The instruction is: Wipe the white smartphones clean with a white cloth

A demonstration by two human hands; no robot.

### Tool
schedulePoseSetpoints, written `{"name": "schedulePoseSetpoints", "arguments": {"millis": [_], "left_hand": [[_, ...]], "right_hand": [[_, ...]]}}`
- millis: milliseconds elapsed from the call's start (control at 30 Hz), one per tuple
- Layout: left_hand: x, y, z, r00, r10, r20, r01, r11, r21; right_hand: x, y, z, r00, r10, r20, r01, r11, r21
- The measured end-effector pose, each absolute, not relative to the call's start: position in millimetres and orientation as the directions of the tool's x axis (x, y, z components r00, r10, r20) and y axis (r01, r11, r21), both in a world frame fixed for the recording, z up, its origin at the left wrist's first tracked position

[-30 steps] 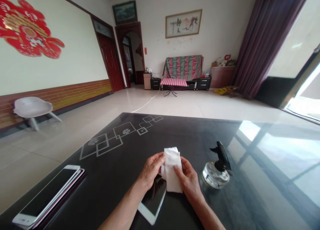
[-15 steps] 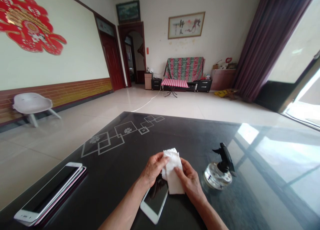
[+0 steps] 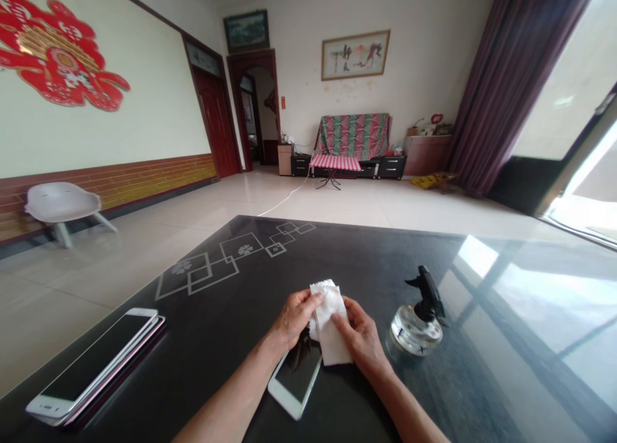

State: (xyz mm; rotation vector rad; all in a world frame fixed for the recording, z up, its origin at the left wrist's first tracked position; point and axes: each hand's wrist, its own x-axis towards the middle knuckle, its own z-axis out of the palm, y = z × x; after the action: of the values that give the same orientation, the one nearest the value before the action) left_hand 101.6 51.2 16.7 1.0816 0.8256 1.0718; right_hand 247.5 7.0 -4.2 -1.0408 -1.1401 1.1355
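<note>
A folded white cloth (image 3: 332,334) with zigzag edges is held between my two hands, above the dark glossy table (image 3: 212,359). My left hand (image 3: 293,317) pinches its upper left side, thumb on top. My right hand (image 3: 360,332) grips its right side, thumb pressed on the front. Beneath the cloth and my left hand lies a white phone (image 3: 295,382) with a dark screen, its upper end hidden. To the right of my right hand stands a clear spray bottle (image 3: 415,330) with a black trigger head.
Several stacked phones (image 3: 96,366) lie at the table's left edge. Beyond the table are a white chair (image 3: 62,202) on the left, a small table with a checked cloth (image 3: 336,163), and a purple curtain (image 3: 501,89) on the right.
The view has shifted slightly. Both hands still hold the cloth, whose top now looks a little more spread, with the front layer bent.
</note>
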Motion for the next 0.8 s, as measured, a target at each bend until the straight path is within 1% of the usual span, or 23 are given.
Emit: {"name": "schedulePoseSetpoints", "arguments": {"millis": [567, 800], "left_hand": [[103.5, 55.1, 12.9, 0.277, 0.961, -0.015, -0.25, 0.087, 0.964], [105.6, 54.0, 15.6, 0.295, 0.955, -0.03, -0.266, 0.113, 0.957]], "right_hand": [[249.2, 8.2, -7.0, 0.057, 0.988, 0.142, -0.125, 0.148, -0.981], [249.2, 7.6, -4.1, 0.044, 0.995, 0.092, -0.146, 0.098, -0.984]]}}
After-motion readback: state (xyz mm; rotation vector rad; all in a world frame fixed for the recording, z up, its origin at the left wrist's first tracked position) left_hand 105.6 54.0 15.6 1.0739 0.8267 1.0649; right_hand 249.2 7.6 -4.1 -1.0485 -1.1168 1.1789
